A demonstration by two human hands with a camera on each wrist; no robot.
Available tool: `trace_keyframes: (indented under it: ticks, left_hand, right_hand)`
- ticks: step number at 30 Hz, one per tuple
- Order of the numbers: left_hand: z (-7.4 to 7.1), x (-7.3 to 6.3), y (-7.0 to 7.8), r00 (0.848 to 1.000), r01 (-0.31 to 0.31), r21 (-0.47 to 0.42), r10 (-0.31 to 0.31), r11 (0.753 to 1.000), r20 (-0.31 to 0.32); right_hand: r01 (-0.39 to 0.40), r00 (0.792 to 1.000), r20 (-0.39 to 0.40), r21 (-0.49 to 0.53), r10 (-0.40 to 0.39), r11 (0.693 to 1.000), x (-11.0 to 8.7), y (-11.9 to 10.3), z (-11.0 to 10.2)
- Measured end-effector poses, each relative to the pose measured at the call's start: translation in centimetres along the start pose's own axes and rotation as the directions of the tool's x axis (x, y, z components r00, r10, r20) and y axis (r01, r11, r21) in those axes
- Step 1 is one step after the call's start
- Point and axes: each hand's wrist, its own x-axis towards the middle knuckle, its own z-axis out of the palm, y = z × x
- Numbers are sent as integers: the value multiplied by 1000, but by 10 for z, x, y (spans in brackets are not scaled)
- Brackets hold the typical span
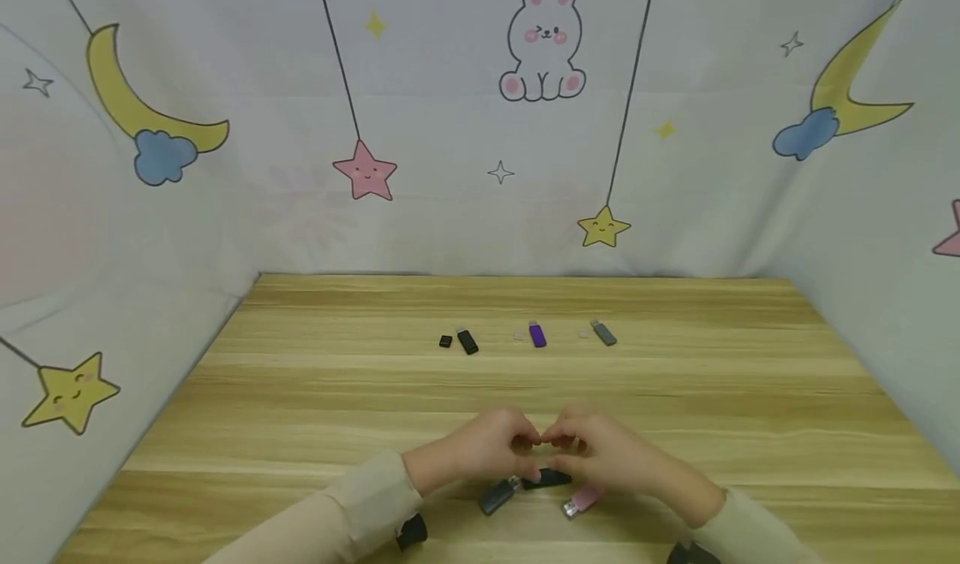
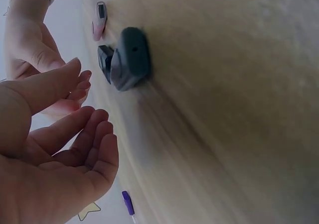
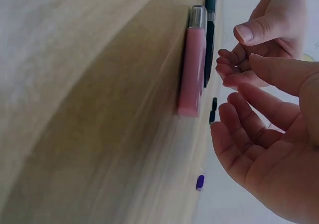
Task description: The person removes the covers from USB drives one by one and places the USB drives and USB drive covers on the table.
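Note:
My left hand (image 1: 491,447) and right hand (image 1: 603,451) hover close together above the near part of the table, fingertips almost meeting. In the left wrist view, the left thumb stands apart from loosely bent fingers (image 2: 102,129), with nothing seen between them. Likewise, the right hand's fingers (image 3: 237,119) bend softly away from its thumb in the right wrist view. Below the hands lie a dark grey USB stick (image 1: 498,496), a black USB stick (image 1: 551,478) and a pink USB stick (image 1: 587,497). The pink one's metal plug points toward me; the right hand partly overlaps it.
Farther back on the wooden table (image 1: 337,397) lie a black USB stick (image 1: 467,341) beside a small black cap (image 1: 446,341), a purple USB stick (image 1: 537,334) and a grey USB stick (image 1: 603,333). Small clear caps lie beside the last two. A printed cloth (image 1: 450,114) hangs behind.

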Motion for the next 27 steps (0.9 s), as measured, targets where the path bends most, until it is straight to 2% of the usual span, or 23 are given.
trace_keyframes:
  ticks: [7,14,21,27]
  left_hand:
    - [5,0,-1,999,14,7,-15,1000,33]
    - [8,1,-3,999,-12,75,10,997,32]
    - [12,4,-4,1000,-11,130,7,992,28]
    - [11,2,-3,1000,-5,114,3,994,24]
  right_hand:
    - [13,999,49,-28,-12,1000,1,4,4]
    - [-1,995,103,-65,7,998,3,3,5]
    - [-19,993,116,-81,28,997,5,1,7]
    - [-14,992,126,-89,25,996,6,0,8]
